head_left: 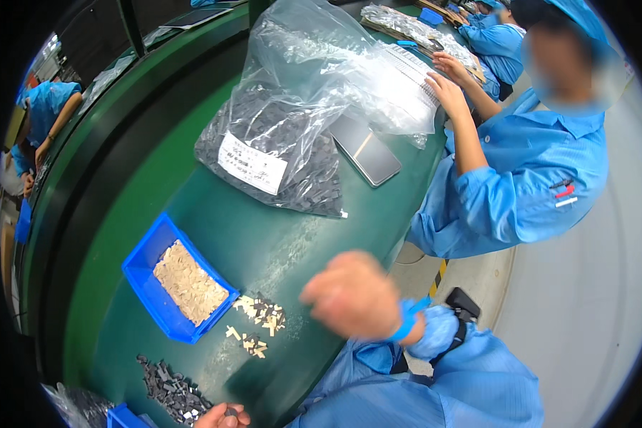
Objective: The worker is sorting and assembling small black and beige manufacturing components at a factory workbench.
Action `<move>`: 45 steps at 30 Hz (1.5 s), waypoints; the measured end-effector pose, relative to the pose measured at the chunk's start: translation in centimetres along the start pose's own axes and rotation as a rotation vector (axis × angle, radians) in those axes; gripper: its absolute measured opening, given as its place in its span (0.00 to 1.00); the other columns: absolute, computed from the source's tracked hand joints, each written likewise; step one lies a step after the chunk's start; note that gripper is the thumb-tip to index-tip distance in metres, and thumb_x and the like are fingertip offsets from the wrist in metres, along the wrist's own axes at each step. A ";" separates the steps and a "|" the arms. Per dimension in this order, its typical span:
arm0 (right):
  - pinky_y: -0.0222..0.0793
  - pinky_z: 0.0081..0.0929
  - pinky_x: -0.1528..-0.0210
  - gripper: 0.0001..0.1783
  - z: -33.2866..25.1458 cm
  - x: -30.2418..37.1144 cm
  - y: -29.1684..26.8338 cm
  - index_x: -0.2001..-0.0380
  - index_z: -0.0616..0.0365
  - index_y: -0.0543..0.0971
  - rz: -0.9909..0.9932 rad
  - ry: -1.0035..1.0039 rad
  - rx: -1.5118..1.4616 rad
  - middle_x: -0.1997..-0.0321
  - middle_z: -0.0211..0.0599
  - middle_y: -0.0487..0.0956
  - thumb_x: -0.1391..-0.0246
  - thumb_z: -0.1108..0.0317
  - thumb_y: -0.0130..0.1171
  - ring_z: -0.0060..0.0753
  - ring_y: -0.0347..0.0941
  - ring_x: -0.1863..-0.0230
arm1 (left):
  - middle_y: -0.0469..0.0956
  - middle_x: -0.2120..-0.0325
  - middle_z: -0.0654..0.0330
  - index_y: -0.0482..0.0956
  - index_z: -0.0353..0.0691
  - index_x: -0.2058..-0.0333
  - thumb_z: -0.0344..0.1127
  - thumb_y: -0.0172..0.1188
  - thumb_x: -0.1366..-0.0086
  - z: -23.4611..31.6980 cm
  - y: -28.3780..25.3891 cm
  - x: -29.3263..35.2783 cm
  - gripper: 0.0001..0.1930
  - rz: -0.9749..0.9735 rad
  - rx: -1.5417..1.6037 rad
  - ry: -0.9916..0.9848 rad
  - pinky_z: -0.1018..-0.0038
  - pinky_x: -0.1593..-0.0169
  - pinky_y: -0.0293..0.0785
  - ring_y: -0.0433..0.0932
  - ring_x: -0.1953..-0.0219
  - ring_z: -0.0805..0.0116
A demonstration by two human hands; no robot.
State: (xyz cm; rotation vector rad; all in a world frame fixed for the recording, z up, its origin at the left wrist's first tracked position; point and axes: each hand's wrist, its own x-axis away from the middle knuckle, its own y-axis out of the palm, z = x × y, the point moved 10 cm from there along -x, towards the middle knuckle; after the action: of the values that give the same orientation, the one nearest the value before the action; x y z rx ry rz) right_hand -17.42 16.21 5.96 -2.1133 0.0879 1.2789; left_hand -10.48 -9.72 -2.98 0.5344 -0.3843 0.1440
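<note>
Guessing mix-ups are the main risk on this bench. The left hand is at the bottom edge, fingertips nearly together on what looks like a small dark piece, right beside the black pile. The right hand is up over the green tabletop, fingers loosely curled, but it's so blurry I can't tell if there's anything in it.

Between the hands and the blue bin lie loose cream-and-dark pieces in two little scatters, the upper one right by the bin's near corner. A trailing sleeve or the dangling end of that blue wristband could sweep those into the black pile, imo. Dark bits could also end up among the cream pieces in the bin, just because the scatter sits so close. And pieces this tiny would be easy to fumble out of a fingertip pinch.

Further up, the big clear bag of dark pieces could spill if it got tugged.
</note>
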 end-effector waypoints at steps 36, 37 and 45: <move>0.56 0.35 0.49 0.55 20.9 6.5 -7.6 0.39 0.60 0.51 0.217 0.778 0.343 0.56 0.38 0.73 0.72 0.66 0.70 0.38 0.68 0.56 | 0.78 0.71 0.51 0.76 0.26 0.62 0.26 0.60 0.46 -1.1 2.8 -3.6 0.12 -0.045 -0.308 -0.172 0.77 0.66 0.69 0.74 0.73 0.68; 0.56 0.35 0.50 0.55 20.7 6.5 -7.7 0.39 0.61 0.51 0.215 0.782 0.342 0.55 0.37 0.73 0.71 0.65 0.70 0.38 0.68 0.56 | 0.78 0.71 0.51 0.76 0.26 0.62 0.26 0.60 0.46 -1.0 2.7 -3.5 0.12 -0.051 -0.308 -0.176 0.77 0.66 0.69 0.74 0.73 0.68; 0.52 0.35 0.48 0.55 22.8 6.6 -7.7 0.39 0.61 0.51 0.053 0.926 0.294 0.55 0.37 0.70 0.71 0.60 0.70 0.39 0.66 0.54 | 0.78 0.70 0.51 0.76 0.27 0.62 0.26 0.59 0.46 -0.5 2.2 -2.4 0.12 -0.031 -0.274 -0.174 0.76 0.65 0.69 0.73 0.72 0.68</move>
State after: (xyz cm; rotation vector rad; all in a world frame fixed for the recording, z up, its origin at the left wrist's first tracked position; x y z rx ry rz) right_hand -28.56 36.85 -2.53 -2.2601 0.6790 0.1957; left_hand -13.08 -7.71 -3.29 0.2828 -0.5553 0.0143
